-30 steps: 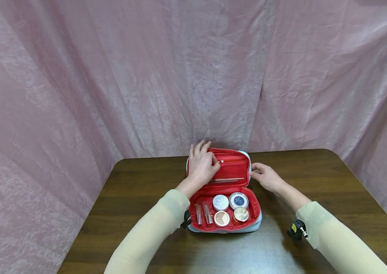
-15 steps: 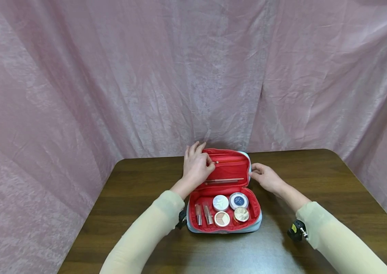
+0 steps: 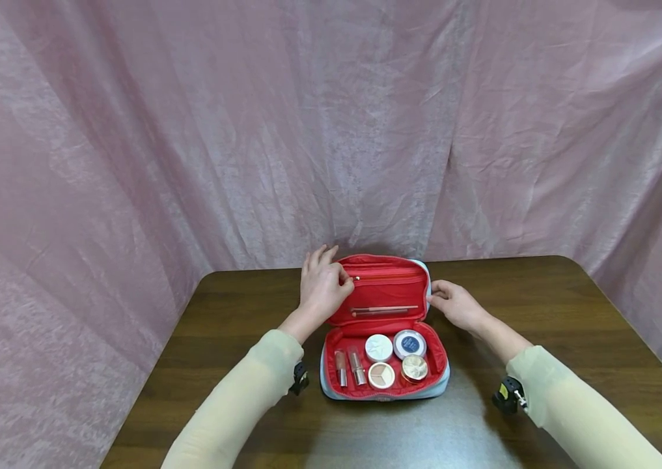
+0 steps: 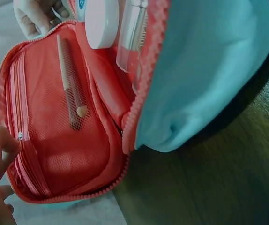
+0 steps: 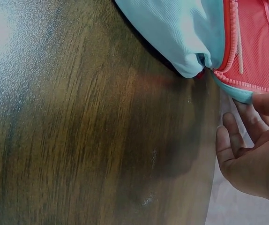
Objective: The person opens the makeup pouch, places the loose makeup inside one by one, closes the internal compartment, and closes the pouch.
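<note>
A red and blue bag (image 3: 415,393) sits open on the brown bench (image 3: 248,312), with its lid (image 3: 386,262) up at the back. The left hand (image 3: 323,286) is at the left side of the lid. Its grip is closed to a small pinch: thumb and first finger have the little zip pull (image 4: 19,136), and the other fingers stick up. The right hand (image 3: 456,304) is over at the right side of the lid. Its grip is closed too, with the thumb on the front of the edge and a finger behind it, so it has hold of the lid. Under the zip (image 3: 392,279), two thin sticks (image 3: 386,311) lie side by side behind the red net (image 3: 386,294). Down in the bag, two small tubes (image 3: 340,369) are near each other on the left. To their right I see a white tub (image 3: 379,348), a round tub with a blue middle (image 3: 409,345), a round pot in three parts (image 3: 381,376) and a shiny gold pot (image 3: 414,369). Both arms have pale green sleeves (image 3: 237,397). A pink curtain (image 3: 248,130) hangs behind the bench.
</note>
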A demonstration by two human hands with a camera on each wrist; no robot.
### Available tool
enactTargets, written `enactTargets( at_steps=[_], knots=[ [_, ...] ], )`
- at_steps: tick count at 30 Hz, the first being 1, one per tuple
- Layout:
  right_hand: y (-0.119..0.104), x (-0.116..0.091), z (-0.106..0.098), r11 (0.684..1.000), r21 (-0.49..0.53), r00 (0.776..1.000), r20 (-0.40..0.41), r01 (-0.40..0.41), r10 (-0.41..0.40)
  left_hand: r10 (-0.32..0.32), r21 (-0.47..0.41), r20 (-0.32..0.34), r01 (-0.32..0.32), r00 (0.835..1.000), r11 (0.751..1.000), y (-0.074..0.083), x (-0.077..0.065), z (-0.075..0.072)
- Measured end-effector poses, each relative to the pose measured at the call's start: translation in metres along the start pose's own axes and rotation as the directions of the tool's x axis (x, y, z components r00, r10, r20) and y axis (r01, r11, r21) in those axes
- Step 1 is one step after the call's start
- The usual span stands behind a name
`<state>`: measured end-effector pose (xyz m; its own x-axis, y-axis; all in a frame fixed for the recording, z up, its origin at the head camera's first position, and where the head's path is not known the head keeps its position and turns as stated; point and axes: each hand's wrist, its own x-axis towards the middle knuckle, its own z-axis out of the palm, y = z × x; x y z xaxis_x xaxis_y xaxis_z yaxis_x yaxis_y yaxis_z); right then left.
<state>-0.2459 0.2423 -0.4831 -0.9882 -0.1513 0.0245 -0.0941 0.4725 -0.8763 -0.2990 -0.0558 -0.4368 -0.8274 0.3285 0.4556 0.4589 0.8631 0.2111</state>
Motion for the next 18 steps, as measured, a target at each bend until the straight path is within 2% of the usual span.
enactTargets(
  at_steps=[9, 18],
  knots=[
    [-0.001, 0.000, 0.000, 1.000, 0.004, 1.000, 0.007, -0.010, 0.010, -0.011, -0.007, 0.000, 0.011, 1.000, 1.000, -0.006, -0.001, -0.003],
    [0.002, 0.002, -0.001, 1.000, -0.002, 1.000, 0.003, -0.006, 0.006, -0.025, -0.018, -0.017, 0.024, 1.000, 1.000, -0.019, -0.004, -0.006]
  ],
)
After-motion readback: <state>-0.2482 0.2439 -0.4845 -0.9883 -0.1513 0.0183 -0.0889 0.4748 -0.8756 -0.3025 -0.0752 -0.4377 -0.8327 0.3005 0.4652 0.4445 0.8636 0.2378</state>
